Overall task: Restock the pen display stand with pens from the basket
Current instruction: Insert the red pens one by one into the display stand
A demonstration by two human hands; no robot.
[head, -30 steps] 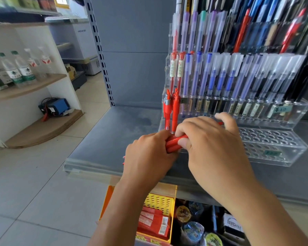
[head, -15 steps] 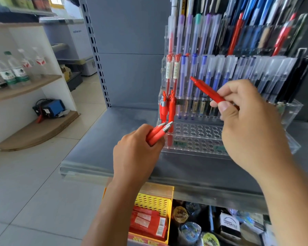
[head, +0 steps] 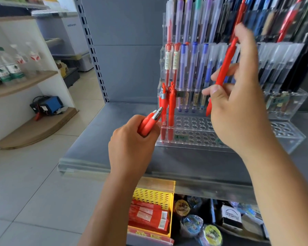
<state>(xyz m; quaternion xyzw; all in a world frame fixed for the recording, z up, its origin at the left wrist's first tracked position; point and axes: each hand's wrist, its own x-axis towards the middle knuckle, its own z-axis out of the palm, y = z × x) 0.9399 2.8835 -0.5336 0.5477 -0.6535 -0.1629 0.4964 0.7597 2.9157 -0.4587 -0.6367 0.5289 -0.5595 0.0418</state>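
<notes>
Whereas 0.5 s ago the right hand [head: 238, 107] held its 1 red pen [head: 224, 68] nearly level, that pen now stands close to upright, tip down. It hangs in front of the clear display stand [head: 194, 137], above the bare holes of the front tiers. 1 s ago the 2 hands were together at the bundle, so the pen has been drawn out, carried clear and turned. I judge this readies it for slotting, most likely into a free hole just beside the 2 standing red pens [head: 170, 110] at the left end of the front tier. The right hand pinches the pen between thumb and fingers along its lower half; its raised fingers are blurred. The left hand [head: 130, 139] is curled round the spare red pens [head: 148, 125], of which 2 show, their silver clips aimed at the stand. The pinched pen looks slim and matte red, tapering to a point. The stand itself sits on a grey shelf [head: 105, 135], its upper tiers already full.
</notes>
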